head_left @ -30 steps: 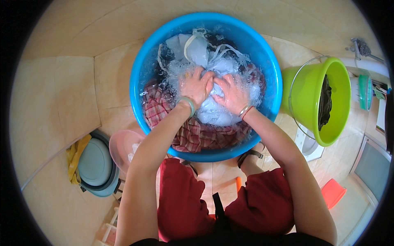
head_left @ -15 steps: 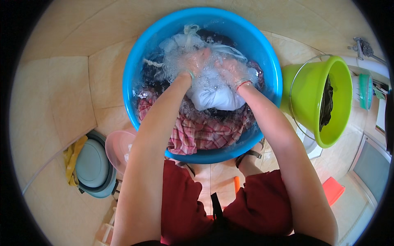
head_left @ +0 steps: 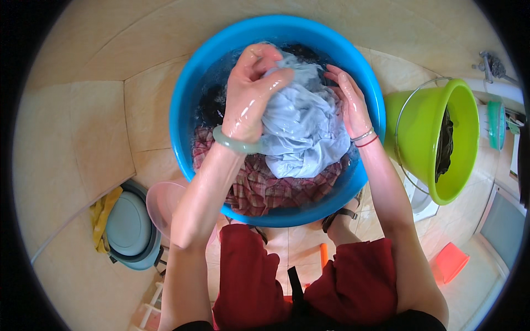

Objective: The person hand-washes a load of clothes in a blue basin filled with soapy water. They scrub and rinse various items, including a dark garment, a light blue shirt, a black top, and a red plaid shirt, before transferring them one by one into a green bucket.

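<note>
Our left hand (head_left: 247,92) is curled but loose, thumb and fingers apart, at about 10 o'clock on the wet pale-blue cloth (head_left: 303,129). Red plaid fabric (head_left: 259,190) is around 6 o'clock in the blue basin (head_left: 287,219). That pale bundle's bunched up right between our hands, with our right hand (head_left: 351,105) at its 2 o'clock, fingers loosely spread. Lime bucket's (head_left: 411,121) at 3 o'clock off the basin.

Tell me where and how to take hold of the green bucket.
Grip the wire handle mid-loop, probably best from the side of the blue basin: its thin arc hangs lowered there, across the outer wall of the green bucket.
</note>
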Demonstrator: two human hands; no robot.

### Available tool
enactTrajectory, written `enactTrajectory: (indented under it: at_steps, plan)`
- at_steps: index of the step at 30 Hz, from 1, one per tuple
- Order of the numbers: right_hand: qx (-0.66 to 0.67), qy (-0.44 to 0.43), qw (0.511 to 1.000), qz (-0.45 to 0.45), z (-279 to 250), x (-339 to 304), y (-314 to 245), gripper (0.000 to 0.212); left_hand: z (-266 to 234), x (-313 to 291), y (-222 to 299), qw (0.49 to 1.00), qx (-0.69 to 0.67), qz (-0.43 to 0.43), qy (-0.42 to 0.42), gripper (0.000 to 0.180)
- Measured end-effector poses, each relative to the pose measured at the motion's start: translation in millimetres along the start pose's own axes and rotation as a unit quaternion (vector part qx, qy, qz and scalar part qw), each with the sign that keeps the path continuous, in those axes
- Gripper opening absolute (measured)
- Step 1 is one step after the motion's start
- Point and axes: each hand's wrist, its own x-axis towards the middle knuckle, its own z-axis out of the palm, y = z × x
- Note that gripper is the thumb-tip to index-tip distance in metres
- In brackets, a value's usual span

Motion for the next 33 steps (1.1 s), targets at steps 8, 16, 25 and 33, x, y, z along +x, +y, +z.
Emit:
enactTrajectory:
  at_steps: [8, 16, 25, 33]
  plan:
    - [0.279, -0.106, 0.949, 0.103, 38.1, -4.2, -30.6, 0.048, 33.8, -36.2, 57.1, 0.959, -0.053, 0.096, -0.26, 0.028]
    - [0.12, -0.106, 0.981, -0.108, 68.2, -58.2, -95.4, 0.019, -56.7, -50.0, 60.3, 0.972, 0.004, -0.029, -0.235, 0.036]
    - [-0.332, -0.125, 0.91, -0.214, 87.5, -91.8, -57.4, 0.043, -90.5, -63.8, -18.2, 0.885, 0.444, 0.137, -0.024, 0.053]
    - [-0.578, -0.053, 0.781, -0.232, 66.4, -89.9, 11.1, 0.07, -64.5, -78.0, -59.0, 0.733, 0.644, 0.214, -0.043, 0.042]
